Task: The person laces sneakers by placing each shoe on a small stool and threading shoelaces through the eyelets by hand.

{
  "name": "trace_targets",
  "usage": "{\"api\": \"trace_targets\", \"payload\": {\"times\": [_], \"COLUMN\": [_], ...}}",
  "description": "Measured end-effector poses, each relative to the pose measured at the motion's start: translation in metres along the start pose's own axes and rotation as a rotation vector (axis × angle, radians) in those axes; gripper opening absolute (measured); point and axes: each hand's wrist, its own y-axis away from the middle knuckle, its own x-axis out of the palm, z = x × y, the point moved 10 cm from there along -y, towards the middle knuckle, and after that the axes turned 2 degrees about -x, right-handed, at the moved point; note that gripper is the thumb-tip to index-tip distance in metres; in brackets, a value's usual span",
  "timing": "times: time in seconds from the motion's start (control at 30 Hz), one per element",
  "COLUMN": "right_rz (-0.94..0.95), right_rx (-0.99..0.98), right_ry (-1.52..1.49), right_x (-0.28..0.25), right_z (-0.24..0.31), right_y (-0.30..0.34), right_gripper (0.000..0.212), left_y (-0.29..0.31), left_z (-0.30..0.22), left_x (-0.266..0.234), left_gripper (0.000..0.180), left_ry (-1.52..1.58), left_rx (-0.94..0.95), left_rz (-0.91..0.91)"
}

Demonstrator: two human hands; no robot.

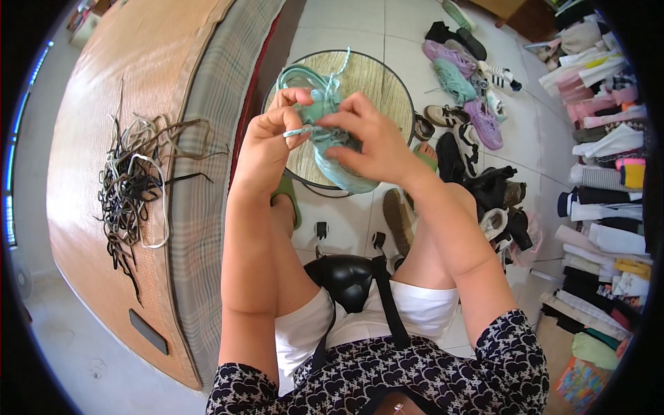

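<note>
A mint-green lace-up shoe (346,181) rests on the small round table (379,79), its toe pointing toward me. My left hand (266,142) is closed in a pinch on a pale mint shoelace (297,131) at the shoe's left side. From the right, my right hand (377,142) covers part of the upper, its bent fingers against the lacing. Whether those fingers grip a lace or only the shoe's edge is hard to see. A loose stretch of lace (346,61) runs beyond the shoe toward the table's far edge.
On the mat-covered bed (83,200) at left lie a tangled pile of laces (131,190) and a dark phone-like slab (149,332). Several shoes, including a purple one (484,124), cover the tiled floor at right. Folded clothes (609,197) line the far right.
</note>
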Motion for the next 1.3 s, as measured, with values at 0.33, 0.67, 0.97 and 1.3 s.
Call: {"api": "trace_targets", "payload": {"times": [0.33, 0.67, 0.97, 1.3], "right_rz": [-0.693, -0.189, 0.395, -0.224], "right_rx": [-0.077, -0.598, -0.685, 0.202], "right_ry": [0.528, -0.033, 0.007, 0.099], "right_x": [-0.088, -0.037, 0.063, -0.036], "right_z": [0.013, 0.080, 0.104, -0.023], "right_y": [0.020, 0.032, 0.059, 0.010], "right_gripper": [0.017, 0.018, 0.015, 0.012], "left_y": [-0.001, 0.000, 0.000, -0.007], "left_z": [-0.017, 0.008, 0.003, 0.006], "left_x": [0.012, -0.005, 0.013, 0.014], "left_gripper": [0.016, 0.039, 0.032, 0.033], "left_ry": [-0.457, -0.472, -0.719, -1.221], "left_rx": [0.114, -0.224, -0.168, -0.001], "left_rz": [0.147, -0.035, 0.062, -0.235]}}
